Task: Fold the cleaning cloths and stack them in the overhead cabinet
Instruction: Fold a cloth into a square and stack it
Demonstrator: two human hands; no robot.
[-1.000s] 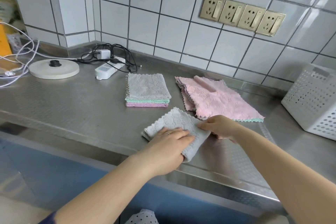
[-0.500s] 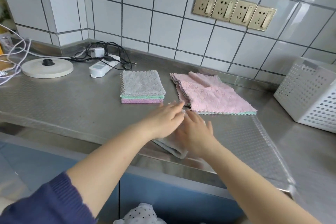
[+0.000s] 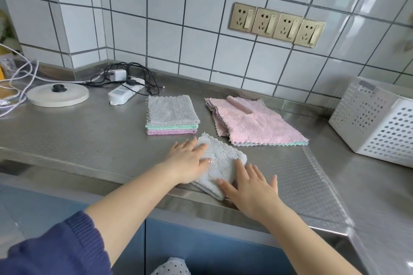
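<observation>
Far left on the steel table: round cream lid, then white power strip with black cables. Next, folded stack of cloths — grey over green over purple. Left hand flat, fingers straight, pressing the left part of the folded grey cloth near the table's front edge; no grip closed on it. Right hand likewise flat, touching its right edge. Behind — unfolded pink cloths. Far right, white perforated basket.
</observation>
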